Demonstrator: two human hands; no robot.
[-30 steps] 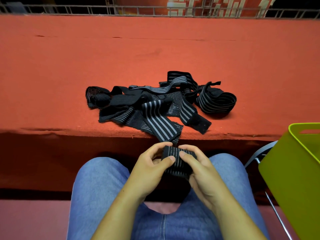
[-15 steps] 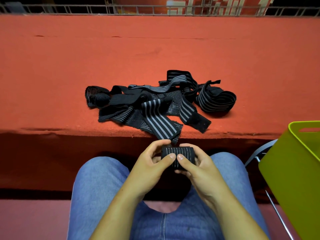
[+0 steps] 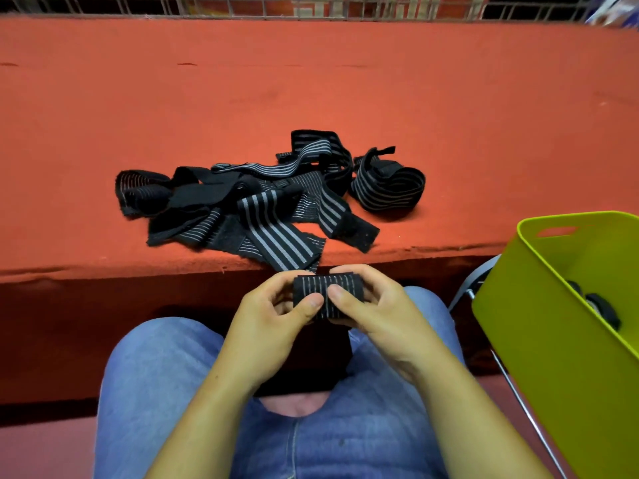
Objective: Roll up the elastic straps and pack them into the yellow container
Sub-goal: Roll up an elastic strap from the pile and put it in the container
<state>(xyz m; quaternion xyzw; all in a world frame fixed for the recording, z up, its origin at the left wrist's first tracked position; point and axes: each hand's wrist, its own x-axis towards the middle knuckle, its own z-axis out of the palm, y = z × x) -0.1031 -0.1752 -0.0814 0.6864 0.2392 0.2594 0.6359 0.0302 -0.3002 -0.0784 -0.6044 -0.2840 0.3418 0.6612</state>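
Note:
A rolled black elastic strap (image 3: 326,291) with thin grey stripes sits between both hands above my lap. My left hand (image 3: 269,321) grips its left end, thumb pressed on the front. My right hand (image 3: 371,311) grips the right end, thumb beside the other thumb. A pile of loose black striped straps (image 3: 262,202) lies on the red table near its front edge. One of them forms a loose coil (image 3: 387,184) at the pile's right. The yellow container (image 3: 553,340) stands at my right, with dark rolled straps (image 3: 601,307) inside.
The red cloth-covered table (image 3: 311,91) stretches across the view, its front edge just beyond my hands. A metal chair frame (image 3: 473,285) shows beside the yellow container. A railing (image 3: 242,5) runs along the far side. My knees in blue jeans are below.
The strap between my hands has been wound tighter into a compact roll. Both hands have lifted a little toward the table edge. The view has tilted, showing inside the container.

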